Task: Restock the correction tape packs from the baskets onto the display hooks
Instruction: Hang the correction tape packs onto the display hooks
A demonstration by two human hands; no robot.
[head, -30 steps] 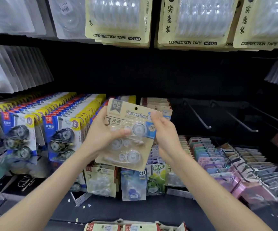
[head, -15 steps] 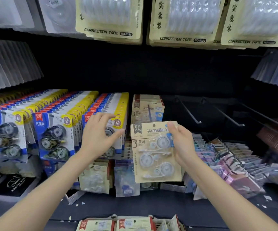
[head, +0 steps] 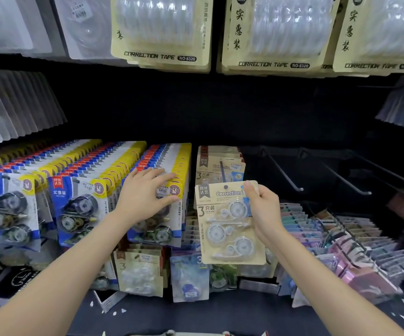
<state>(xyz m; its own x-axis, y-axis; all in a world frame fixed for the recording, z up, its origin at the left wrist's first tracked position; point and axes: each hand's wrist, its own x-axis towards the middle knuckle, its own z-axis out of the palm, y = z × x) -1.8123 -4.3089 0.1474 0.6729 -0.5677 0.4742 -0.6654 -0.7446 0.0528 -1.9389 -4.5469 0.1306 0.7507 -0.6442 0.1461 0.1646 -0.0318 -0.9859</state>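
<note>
A tan card pack of correction tape (head: pixel 225 229), with three clear dispensers under a plastic blister, is held upright in the air in the middle of the view, its printed face toward the viewer. The person's right hand (head: pixel 265 212) has its grip clamped on the pack's upper right edge, thumb on the front and fingers curled behind. The pack sits just in front of and a little below a row of matching tan packs (head: pixel 216 163) that hang on a display hook (whether it touches them cannot be told).

To the left, the left hand (head: pixel 142 197) lies on the front pack of a blue and yellow row (head: pixel 162 156). Its grip is apart, with the fingers straight, spread and pressed flat against the card. Two more blue and yellow rows (head: pixel 75 204) hang further left.

To the right of the tan row, two dark metal hooks (head: pixel 283 173) jut forward. Below them stand rows of pastel packs (head: pixel 341 241). Under the held pack hang smaller packs, one tan (head: pixel 140 272) and one blue (head: pixel 188 277).

Overhead, large cream packs (head: pixel 162 32) printed "CORRECTION TAPE" hang in a row across the top.
</note>
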